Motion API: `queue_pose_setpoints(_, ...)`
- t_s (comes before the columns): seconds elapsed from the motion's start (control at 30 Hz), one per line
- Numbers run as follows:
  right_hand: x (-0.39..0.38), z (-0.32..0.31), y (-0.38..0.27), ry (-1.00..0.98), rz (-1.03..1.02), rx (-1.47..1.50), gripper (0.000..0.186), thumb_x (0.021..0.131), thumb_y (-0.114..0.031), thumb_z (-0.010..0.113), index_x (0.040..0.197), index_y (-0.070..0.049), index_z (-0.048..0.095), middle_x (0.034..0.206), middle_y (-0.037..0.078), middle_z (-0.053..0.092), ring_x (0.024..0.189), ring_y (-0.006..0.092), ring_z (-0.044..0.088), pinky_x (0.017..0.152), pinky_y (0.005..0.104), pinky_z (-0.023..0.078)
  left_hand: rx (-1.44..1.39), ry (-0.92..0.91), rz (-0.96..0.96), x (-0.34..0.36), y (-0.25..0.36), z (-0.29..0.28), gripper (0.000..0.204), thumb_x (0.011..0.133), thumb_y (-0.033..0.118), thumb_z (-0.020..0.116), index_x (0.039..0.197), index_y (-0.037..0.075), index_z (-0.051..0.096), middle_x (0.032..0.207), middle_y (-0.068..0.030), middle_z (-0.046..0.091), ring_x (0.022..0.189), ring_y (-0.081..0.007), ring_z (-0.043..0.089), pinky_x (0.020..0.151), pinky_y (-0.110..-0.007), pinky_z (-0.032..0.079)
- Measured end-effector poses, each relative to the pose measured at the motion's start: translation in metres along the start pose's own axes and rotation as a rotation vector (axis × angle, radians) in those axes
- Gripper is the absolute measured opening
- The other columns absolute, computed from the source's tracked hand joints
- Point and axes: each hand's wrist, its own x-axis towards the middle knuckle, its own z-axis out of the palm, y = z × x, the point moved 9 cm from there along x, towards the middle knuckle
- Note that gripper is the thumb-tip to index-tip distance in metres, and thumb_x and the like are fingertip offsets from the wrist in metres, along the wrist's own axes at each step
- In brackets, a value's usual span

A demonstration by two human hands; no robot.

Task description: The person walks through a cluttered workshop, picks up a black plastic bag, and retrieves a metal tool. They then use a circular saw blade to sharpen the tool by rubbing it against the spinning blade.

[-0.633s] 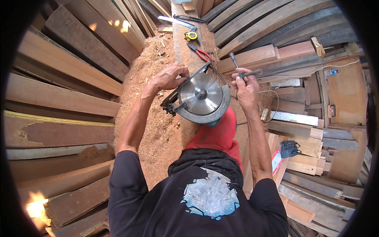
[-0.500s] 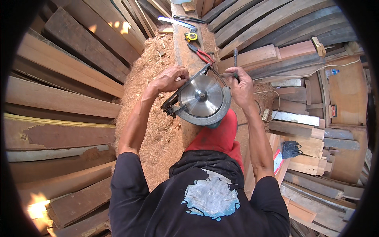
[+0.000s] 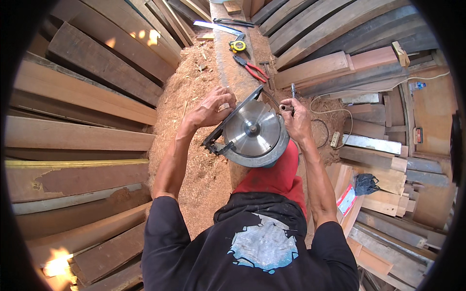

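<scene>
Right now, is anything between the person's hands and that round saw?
Nothing visible. The left hand already grips the circular saw by its base plate, and the right hand, holding a slim metal tool, rests against the blade guard.

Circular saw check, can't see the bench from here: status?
Left hand gripping the saw's base plate. Right hand holding a small tool at the blade. Pliers and tape measure lie beyond, apart.

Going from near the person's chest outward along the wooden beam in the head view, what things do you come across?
Circular saw held between the left hand and right hand → red-handled pliers → yellow tape measure → metal square.
</scene>
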Motion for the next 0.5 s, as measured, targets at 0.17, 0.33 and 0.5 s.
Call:
queue_pose_setpoints(0.17, 0.004, 0.004, 0.003, -0.002, -0.017, -0.010, 0.020, 0.091, -0.015, 0.062, 0.107, -0.002, 0.067, 0.089, 0.014, 0.074, 0.084, 0.0272, 0.072, 0.078, 0.0397, 0.056, -0.006, 0.026, 0.030, -0.004, -0.001, -0.001, 0.015, 0.084, 0.004, 0.073, 0.092, 0.009, 0.062, 0.104, -0.0059, 0.067, 0.104, -0.0269, 0.063, 0.096, -0.042, 0.046)
queue_pose_setpoints(0.33, 0.002, 0.002, -0.003, -0.001, -0.021, 0.030, 0.024, 0.093, -0.022, 0.062, 0.105, -0.003, 0.067, 0.088, 0.014, 0.073, 0.084, 0.0262, 0.072, 0.076, 0.0384, 0.055, 0.025, 0.139, 0.034, -0.005, 0.010, -0.009, 0.015, 0.081, 0.003, 0.075, 0.089, 0.008, 0.064, 0.101, -0.0056, 0.070, 0.100, -0.0256, 0.065, 0.094, -0.041, 0.047)
queue_pose_setpoints(0.5, 0.002, 0.007, 0.009, -0.007, 0.014, 0.086, 0.030, 0.097, -0.030, 0.063, 0.105, -0.002, 0.067, 0.084, 0.012, 0.071, 0.079, 0.0226, 0.069, 0.072, 0.0377, 0.053, 0.003, 0.066, -0.022, -0.006, 0.002, -0.004, 0.015, 0.080, 0.001, 0.077, 0.089, 0.006, 0.065, 0.093, -0.0074, 0.072, 0.095, -0.0274, 0.067, 0.090, -0.039, 0.050)
